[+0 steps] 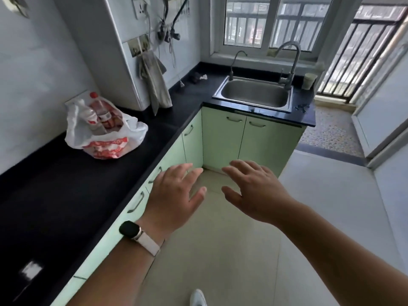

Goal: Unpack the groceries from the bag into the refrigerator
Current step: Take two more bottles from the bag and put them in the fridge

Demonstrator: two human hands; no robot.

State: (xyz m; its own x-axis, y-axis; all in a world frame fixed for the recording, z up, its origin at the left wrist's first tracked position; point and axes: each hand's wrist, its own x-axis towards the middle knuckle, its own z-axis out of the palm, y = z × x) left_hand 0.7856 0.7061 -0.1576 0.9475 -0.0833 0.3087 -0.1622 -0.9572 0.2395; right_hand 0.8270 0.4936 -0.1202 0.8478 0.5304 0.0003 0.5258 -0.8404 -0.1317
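A white plastic grocery bag (106,138) with red print stands on the black counter (66,191) at the left, against the wall. Out of its open top stick clear bottles (100,108), one with a red cap. My left hand (174,193), a watch on its wrist, hovers palm down over the floor beside the counter edge, fingers spread and holding nothing. My right hand (254,191) hovers next to it, also spread and empty. Both hands are well to the right of the bag and apart from it. A white panel (382,115) at the right edge may be the refrigerator.
A steel sink (254,93) with two taps sits in the counter under the window. Green cabinet doors (247,142) run below the counter. A grey towel (154,80) hangs on the wall. A cup (309,80) stands right of the sink. Pale floor tiles (231,250) lie below my arms.
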